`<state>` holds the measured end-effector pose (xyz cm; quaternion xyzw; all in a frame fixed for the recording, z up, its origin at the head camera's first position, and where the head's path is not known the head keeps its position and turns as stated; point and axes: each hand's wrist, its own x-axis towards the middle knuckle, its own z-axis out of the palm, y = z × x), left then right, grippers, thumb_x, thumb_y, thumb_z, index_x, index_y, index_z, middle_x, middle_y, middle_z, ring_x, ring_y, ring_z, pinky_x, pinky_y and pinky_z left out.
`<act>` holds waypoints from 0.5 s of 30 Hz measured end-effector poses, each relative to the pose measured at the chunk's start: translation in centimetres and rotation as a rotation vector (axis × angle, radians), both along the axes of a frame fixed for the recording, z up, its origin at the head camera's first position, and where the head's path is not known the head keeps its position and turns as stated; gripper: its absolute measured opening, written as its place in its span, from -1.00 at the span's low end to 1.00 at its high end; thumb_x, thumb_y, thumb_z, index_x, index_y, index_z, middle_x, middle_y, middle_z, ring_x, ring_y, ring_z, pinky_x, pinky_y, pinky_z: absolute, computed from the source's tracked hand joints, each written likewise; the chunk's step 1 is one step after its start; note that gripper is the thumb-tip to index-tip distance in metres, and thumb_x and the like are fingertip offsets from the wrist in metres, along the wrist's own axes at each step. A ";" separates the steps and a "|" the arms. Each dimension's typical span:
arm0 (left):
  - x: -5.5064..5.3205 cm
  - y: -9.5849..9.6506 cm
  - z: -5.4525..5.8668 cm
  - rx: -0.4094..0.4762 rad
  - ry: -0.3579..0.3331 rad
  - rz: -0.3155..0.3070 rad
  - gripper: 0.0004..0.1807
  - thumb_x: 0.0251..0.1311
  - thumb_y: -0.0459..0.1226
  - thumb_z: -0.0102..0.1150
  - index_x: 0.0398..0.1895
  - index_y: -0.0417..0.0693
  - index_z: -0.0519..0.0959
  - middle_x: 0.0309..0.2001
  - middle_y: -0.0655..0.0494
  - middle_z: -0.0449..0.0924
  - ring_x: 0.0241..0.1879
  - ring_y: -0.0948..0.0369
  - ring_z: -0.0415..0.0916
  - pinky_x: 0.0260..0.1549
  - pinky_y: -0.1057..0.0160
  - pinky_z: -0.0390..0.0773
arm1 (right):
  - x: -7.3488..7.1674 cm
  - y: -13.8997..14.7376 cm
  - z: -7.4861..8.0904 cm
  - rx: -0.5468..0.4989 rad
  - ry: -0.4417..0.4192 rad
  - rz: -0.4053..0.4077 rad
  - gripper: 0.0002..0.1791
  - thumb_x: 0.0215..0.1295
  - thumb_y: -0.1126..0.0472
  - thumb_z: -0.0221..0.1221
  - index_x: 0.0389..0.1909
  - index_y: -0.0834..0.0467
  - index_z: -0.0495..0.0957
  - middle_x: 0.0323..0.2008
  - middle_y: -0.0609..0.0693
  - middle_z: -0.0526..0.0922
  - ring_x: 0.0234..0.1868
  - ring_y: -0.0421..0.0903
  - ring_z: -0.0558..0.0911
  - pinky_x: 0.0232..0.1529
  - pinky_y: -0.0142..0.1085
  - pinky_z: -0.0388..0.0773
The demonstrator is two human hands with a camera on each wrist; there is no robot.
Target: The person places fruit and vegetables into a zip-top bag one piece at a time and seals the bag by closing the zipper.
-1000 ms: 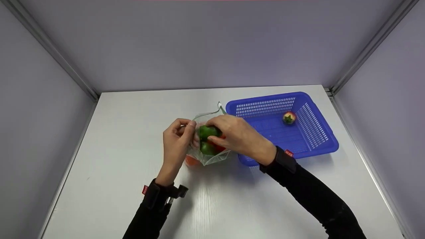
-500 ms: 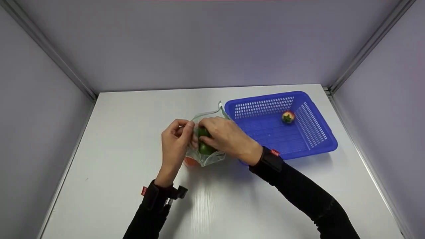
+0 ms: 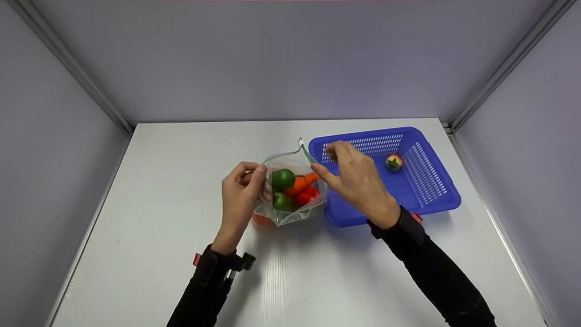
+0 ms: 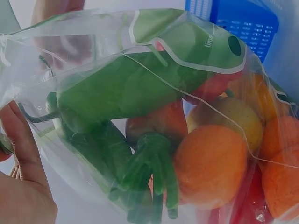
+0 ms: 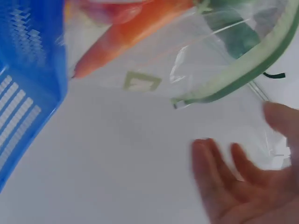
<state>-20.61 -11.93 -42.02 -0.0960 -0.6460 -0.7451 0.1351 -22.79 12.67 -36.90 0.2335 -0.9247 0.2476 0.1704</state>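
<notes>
My left hand (image 3: 240, 195) pinches the left edge of the mouth of a clear zip bag (image 3: 290, 220) that has a green seal strip. In the bag are green vegetables (image 3: 283, 179), an orange carrot (image 3: 300, 184) and a red piece (image 3: 307, 196). The left wrist view shows several orange round fruits (image 4: 212, 165) through the plastic, beside long green vegetables (image 4: 117, 93). My right hand (image 3: 361, 181) is off the bag, over the basket's left part, fingers loosely bent and holding nothing. In the right wrist view its fingers stand apart from the seal strip (image 5: 243, 70).
A blue perforated basket (image 3: 358, 135) stands right of the bag, its left side close to it. Inside, at the right, lies one small red-and-pale fruit (image 3: 394, 162) with a green star-shaped top. Grey panels (image 3: 290, 63) enclose the white table (image 3: 181, 181) at the back and sides.
My right hand, earlier pushed into the bag's mouth over the green vegetables, has drawn out to the right, uncovering the carrot and red piece. My left hand keeps its pinch in place.
</notes>
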 end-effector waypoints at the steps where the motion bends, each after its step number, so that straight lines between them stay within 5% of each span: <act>1: 0.0 0.0 0.0 0.002 -0.009 0.001 -0.77 0.46 -0.29 0.24 -0.19 -0.37 0.58 -0.60 -0.09 0.58 -0.72 0.17 0.51 -0.65 0.30 0.58 | 0.0 0.3 -0.1 0.044 -0.047 -0.033 -0.57 0.43 -0.04 0.32 -0.06 0.30 0.59 -0.28 0.14 0.65 -0.35 0.01 0.62 -0.31 -0.17 0.64; 4: -0.1 0.0 0.0 0.002 -0.030 0.005 -0.82 0.40 -0.30 0.30 -0.21 -0.29 0.60 -0.59 -0.09 0.58 -0.72 0.16 0.51 -0.66 0.30 0.57 | -0.3 0.7 -0.3 0.150 -0.177 -0.074 -0.63 0.43 -0.04 0.30 -0.26 0.23 0.63 -0.47 0.03 0.58 -0.53 -0.06 0.50 -0.51 -0.23 0.47; 7: -0.3 -0.2 0.1 -0.017 -0.026 0.021 -0.87 0.36 -0.33 0.32 -0.24 -0.24 0.60 -0.59 -0.09 0.59 -0.73 0.16 0.51 -0.68 0.31 0.55 | -0.9 0.5 -0.6 0.122 -0.238 -0.043 -0.70 0.44 0.08 0.26 -0.46 0.16 0.58 -0.60 -0.07 0.46 -0.61 -0.12 0.40 -0.57 -0.27 0.30; 10: -0.5 -0.8 0.6 -0.036 0.030 0.064 -0.88 0.36 -0.36 0.29 -0.29 -0.28 0.60 -0.62 -0.10 0.57 -0.75 0.17 0.49 -0.71 0.32 0.53 | -1.4 -0.2 -0.8 -0.014 -0.156 0.014 -0.73 0.41 0.24 0.19 -0.54 0.13 0.48 -0.62 -0.11 0.35 -0.61 -0.15 0.34 -0.54 -0.30 0.20; 15: -1.2 -2.5 2.4 -0.037 0.162 0.222 -0.80 0.36 -0.40 0.27 -0.41 -0.36 0.56 -0.69 -0.08 0.50 -0.79 0.23 0.41 -0.79 0.36 0.45 | -1.8 -1.9 -0.1 -0.252 0.033 0.070 -0.76 0.42 0.34 0.14 -0.50 0.18 0.47 -0.60 -0.06 0.39 -0.61 -0.19 0.31 -0.55 -0.37 0.15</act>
